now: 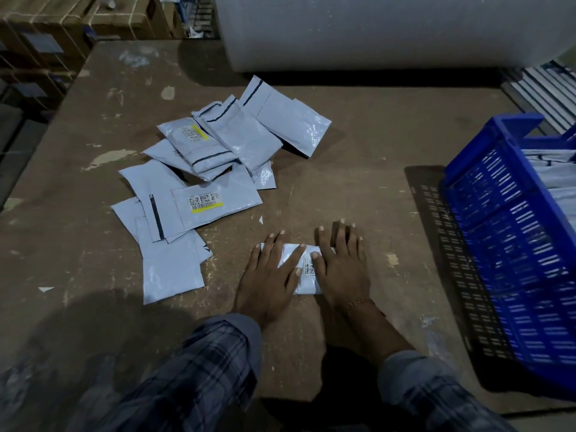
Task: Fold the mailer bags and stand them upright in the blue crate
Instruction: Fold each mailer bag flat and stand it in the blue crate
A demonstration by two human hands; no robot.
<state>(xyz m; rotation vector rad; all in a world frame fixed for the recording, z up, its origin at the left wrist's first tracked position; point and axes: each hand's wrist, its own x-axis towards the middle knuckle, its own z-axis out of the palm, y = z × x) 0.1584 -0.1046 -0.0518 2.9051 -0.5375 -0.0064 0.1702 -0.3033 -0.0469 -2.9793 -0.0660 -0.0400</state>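
A folded white mailer bag [307,277] with a barcode label lies on the brown table in front of me. My left hand [269,272] presses flat on its left part, fingers straight. My right hand [341,263] presses flat on its right part; a chain bracelet is on that wrist. A loose pile of several unfolded grey-white mailer bags [205,173] spreads to the upper left of my hands. The blue crate [511,232] stands at the right edge, with folded bags [558,173] upright inside it.
A large white roll [374,29] lies across the back of the table [358,182]. Cardboard boxes [46,32] are stacked beyond the table's far left. Small paper scraps [261,219] dot the tabletop.
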